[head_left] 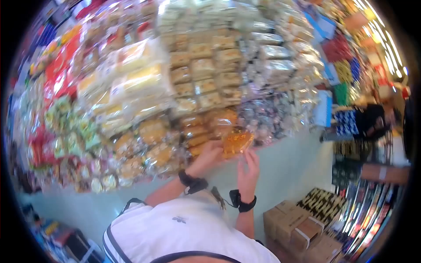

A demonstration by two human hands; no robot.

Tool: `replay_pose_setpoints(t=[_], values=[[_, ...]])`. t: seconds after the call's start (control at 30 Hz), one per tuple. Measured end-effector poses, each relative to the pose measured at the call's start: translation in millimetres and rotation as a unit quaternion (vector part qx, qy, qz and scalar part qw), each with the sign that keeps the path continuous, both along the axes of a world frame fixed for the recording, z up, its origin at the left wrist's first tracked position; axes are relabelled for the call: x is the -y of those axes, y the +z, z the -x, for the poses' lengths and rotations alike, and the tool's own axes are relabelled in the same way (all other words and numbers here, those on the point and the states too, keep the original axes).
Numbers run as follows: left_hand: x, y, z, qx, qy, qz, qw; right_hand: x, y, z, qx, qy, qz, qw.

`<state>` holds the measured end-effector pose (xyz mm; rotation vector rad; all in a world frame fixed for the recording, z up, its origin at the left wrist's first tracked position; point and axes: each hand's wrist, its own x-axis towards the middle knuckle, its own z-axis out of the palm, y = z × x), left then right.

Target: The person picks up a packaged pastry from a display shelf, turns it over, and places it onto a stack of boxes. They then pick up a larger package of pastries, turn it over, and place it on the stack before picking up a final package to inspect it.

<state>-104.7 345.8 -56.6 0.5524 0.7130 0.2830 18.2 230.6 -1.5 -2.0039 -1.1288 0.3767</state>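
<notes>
Between my two hands is an orange-brown wrapped packet (237, 142) with yellow lettering, held over the near edge of a large display of packaged snacks. My left hand (211, 153) grips its left side. At its lower right corner, my right hand (249, 163) pinches the clear wrapping. Similar orange-brown packets (196, 131) lie in a stack just left of it. Bags with round brown pieces (157, 155) are further left. Small shiny wrapped pieces (267, 115) lie to the right. Both wrists wear black straps with small devices.
Large clear bags of yellow rolls (139, 81) lie at upper left, beside green packets (72, 125). Cardboard boxes (287, 221) stand on the floor at lower right. Another person (362, 120) is at the right, near shelves of packaged goods (366, 210).
</notes>
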Motion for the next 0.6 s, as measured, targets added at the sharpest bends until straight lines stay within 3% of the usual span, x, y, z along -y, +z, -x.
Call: replay_pose_setpoints(t=[0.1, 0.17, 0.23, 0.33, 0.4, 0.5, 0.57, 0.6], values=[[29.5, -24.0, -35.4, -0.012, -0.053, -0.107, 0.993, 39.1, 25.6, 4.0, 0.01, -0.082, -0.012, 0.996], [55.9, -31.9, -55.7, 0.026, -0.073, -0.071, 0.994, 66.6, 49.9, 7.9, 0.073, -0.138, -0.023, 0.987], [78.1, -40.0, -76.8, 0.09, -0.133, 0.005, 0.987, 104.3, 54.3, 10.7, 0.05, -0.209, -0.056, 0.975], [119.9, -7.6, -99.8, 0.125, -0.228, 0.088, 0.962, 153.5, 78.9, 27.4, 0.043, -0.329, -0.044, 0.942], [155.3, -15.2, -112.6, 0.203, -0.327, -0.066, 0.921, 185.9, 86.2, 38.8, 0.075, -0.384, -0.07, 0.918], [199.7, -5.5, -118.1, 0.235, -0.439, -0.081, 0.863, 235.0, 75.3, 62.9, 0.084, -0.465, -0.137, 0.871], [231.6, 19.5, -113.7, 0.206, -0.497, -0.016, 0.843, 264.3, 74.6, 78.5, 0.094, -0.496, -0.18, 0.844], [249.1, 22.8, -110.0, 0.224, -0.515, -0.051, 0.826, 277.6, 72.9, 86.2, 0.112, -0.512, -0.189, 0.831]])
